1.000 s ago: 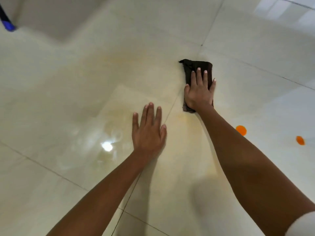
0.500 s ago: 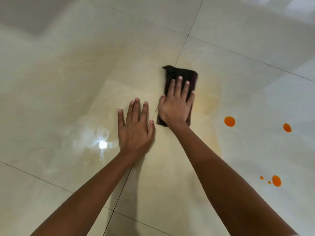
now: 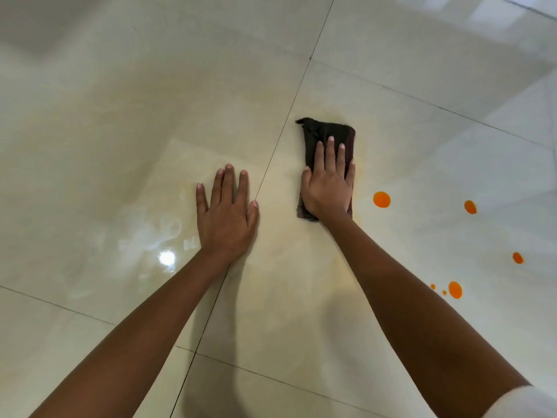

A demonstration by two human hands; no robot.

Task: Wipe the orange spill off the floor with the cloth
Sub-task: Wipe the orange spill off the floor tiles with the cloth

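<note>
A folded dark brown cloth [image 3: 327, 131] lies flat on the glossy cream tiled floor [image 3: 150, 101]. My right hand [image 3: 328, 188] presses flat on its near half, fingers spread over it. Just right of the cloth sits a round orange drop [image 3: 381, 199]. More orange drops lie further right [image 3: 470, 206], [image 3: 518, 257] and nearer me [image 3: 455, 289], with tiny specks beside that one. A faint yellowish smear tints the tile around the cloth. My left hand [image 3: 227, 215] rests palm-down on the floor to the left, fingers apart, holding nothing.
Dark grout lines cross the floor, one running between my two hands [image 3: 271, 167]. A bright light reflection [image 3: 166, 257] and pale wet streaks show on the tile left of my left hand.
My right hand slid the cloth left toward my left hand, then back right, closer to the nearest orange drop. My left hand stayed planted on the floor.
</note>
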